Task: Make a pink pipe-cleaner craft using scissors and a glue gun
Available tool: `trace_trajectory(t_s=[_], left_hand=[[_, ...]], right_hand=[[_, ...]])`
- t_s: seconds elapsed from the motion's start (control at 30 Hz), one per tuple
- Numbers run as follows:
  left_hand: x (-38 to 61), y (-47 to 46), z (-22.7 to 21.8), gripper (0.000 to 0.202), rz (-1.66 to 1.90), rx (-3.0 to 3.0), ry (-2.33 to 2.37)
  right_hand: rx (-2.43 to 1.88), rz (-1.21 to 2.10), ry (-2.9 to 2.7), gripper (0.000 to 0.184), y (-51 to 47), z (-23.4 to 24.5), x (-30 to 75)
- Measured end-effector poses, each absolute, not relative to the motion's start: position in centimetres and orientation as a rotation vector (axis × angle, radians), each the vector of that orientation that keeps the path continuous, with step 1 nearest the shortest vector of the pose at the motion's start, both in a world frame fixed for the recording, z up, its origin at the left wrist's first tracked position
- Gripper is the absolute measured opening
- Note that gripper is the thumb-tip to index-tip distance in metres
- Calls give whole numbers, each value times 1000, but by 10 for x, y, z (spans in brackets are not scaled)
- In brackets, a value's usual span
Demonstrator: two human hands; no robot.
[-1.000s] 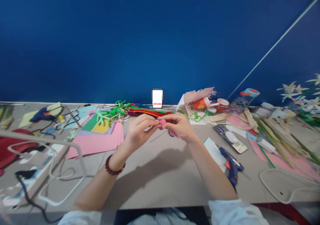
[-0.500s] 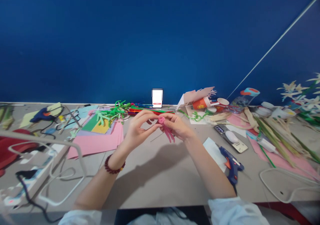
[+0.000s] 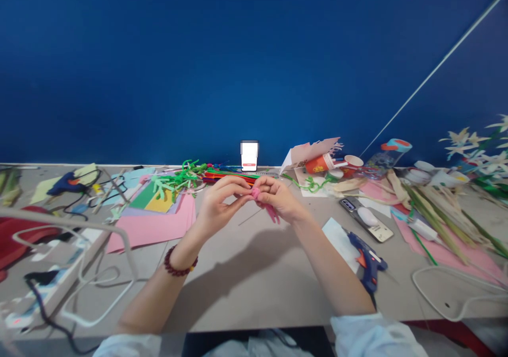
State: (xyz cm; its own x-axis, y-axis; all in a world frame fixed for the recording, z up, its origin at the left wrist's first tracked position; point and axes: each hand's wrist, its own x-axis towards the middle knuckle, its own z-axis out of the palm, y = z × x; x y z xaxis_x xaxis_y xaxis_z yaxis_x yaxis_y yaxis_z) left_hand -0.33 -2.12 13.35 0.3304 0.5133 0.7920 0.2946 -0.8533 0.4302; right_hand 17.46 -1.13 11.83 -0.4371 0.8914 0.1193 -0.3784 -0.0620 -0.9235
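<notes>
My left hand (image 3: pixel 220 203) and my right hand (image 3: pixel 280 199) meet above the middle of the grey table (image 3: pixel 246 272). Both pinch a small pink pipe-cleaner piece (image 3: pixel 256 193) with a coiled head between the fingertips. Its loose pink ends (image 3: pixel 272 213) hang down under my right hand. A dark red bead bracelet (image 3: pixel 178 262) sits on my left wrist.
Pink and coloured paper sheets (image 3: pixel 153 220) lie left of my hands, green pipe cleaners (image 3: pixel 178 178) and a bundle of coloured ones (image 3: pixel 232 176) behind. A blue glue gun (image 3: pixel 367 261), a phone (image 3: pixel 367 220), paper cups (image 3: pixel 331 162) and stems (image 3: pixel 440 216) lie right. A white phone (image 3: pixel 250 155) stands at the wall.
My fingers have shifted around the pink coil, closing in on it again after opening slightly. The hanging pink ends swung a little. Both hands stay in the same place.
</notes>
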Motion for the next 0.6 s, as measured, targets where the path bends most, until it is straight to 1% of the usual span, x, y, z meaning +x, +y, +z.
trace_trajectory(t_s=[0.07, 0.2, 0.27, 0.4, 0.6], left_hand=[[-4, -21, 134, 7, 1522, 2404, 737], [-6, -21, 137, 18, 1483, 2545, 690], [-8, -20, 137, 21, 1449, 2630, 634], [-14, -17, 138, 20, 1371, 2670, 571], [-16, -19, 140, 16, 1310, 2623, 669]], right_hand=[[-657, 1638, -1257, 29, -13, 121, 175], [-711, 1591, -1277, 29, -15, 125, 176], [-727, 1584, -1309, 29, -15, 124, 177], [-746, 1540, -1392, 30, -18, 125, 177], [-809, 1326, -1488, 31, -27, 129, 173]])
